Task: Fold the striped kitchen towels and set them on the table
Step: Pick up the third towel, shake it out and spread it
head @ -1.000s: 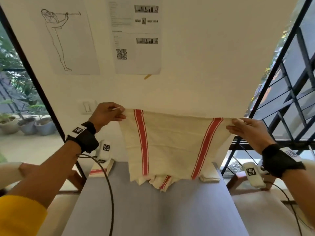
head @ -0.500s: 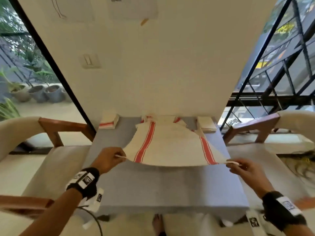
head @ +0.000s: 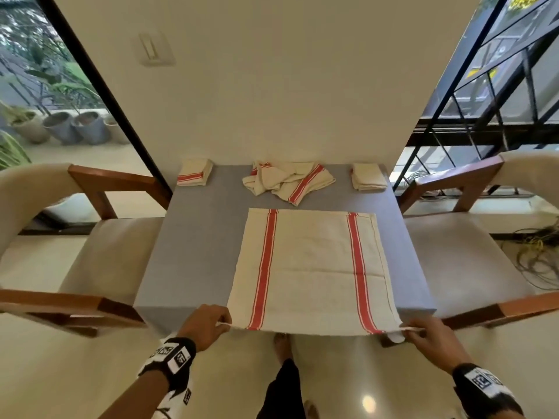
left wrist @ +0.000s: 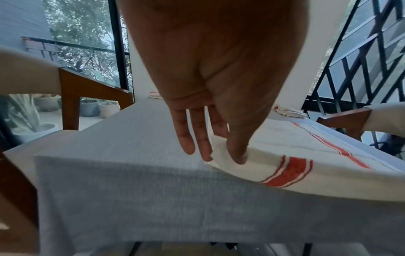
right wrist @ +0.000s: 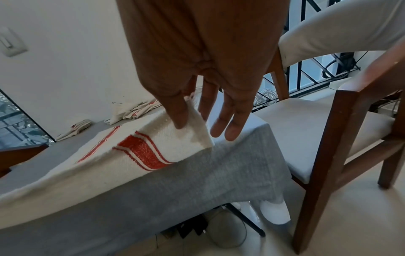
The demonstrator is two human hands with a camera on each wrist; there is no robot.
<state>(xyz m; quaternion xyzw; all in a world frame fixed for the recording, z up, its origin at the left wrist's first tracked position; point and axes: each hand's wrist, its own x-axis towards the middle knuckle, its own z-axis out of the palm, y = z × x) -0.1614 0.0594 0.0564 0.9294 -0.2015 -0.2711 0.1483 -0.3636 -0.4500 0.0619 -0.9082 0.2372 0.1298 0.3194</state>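
A cream kitchen towel with two red stripes lies spread flat on the grey table, its near edge hanging just past the table's front. My left hand pinches the near left corner between thumb and forefinger. My right hand pinches the near right corner the same way, other fingers straight. A crumpled heap of striped towels sits at the table's far middle. One folded towel lies at the far left corner, another folded towel at the far right.
Wooden chairs with cream cushions stand close on both sides, the left chair and the right chair. A wall rises right behind the table. Cables lie on the floor at right. My leg and foot are below the front edge.
The towel came down from hanging in the air against the wall to lying flat on the table. Both hands pulled its near corners toward me, to the front edge.
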